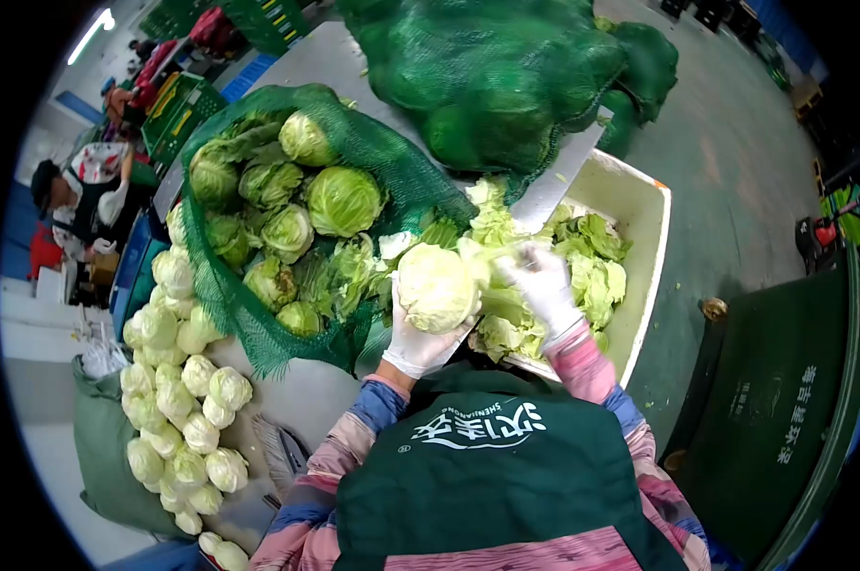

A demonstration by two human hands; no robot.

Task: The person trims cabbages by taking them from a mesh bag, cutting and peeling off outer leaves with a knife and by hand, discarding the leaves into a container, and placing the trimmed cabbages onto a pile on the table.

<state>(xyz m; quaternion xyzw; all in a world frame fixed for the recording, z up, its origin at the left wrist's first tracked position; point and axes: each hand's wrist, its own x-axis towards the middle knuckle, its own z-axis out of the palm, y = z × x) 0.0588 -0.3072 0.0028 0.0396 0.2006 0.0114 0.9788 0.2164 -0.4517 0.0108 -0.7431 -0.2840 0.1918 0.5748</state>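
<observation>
My left hand [420, 344], in a white glove, cups a pale, trimmed cabbage [436, 288] from below and the side. To its right, my gloved right hand [544, 288] pinches a light green cabbage leaf [479, 259] at the cabbage's edge; the leaf is slightly blurred. Beneath and beside the right hand, loose leaves [596, 276] lie in a white foam box [647, 233]. Left of the held cabbage, an opened green mesh bag [258, 347] contains several whole cabbages [344, 202] and loose outer leaves.
Several pale, peeled cabbages [177, 409] are piled at the left of the table. Full green mesh bags [487, 86] lie at the back. A large green bin [772, 409] stands at right. A co-worker [92, 205] works at far left, near green crates [177, 114].
</observation>
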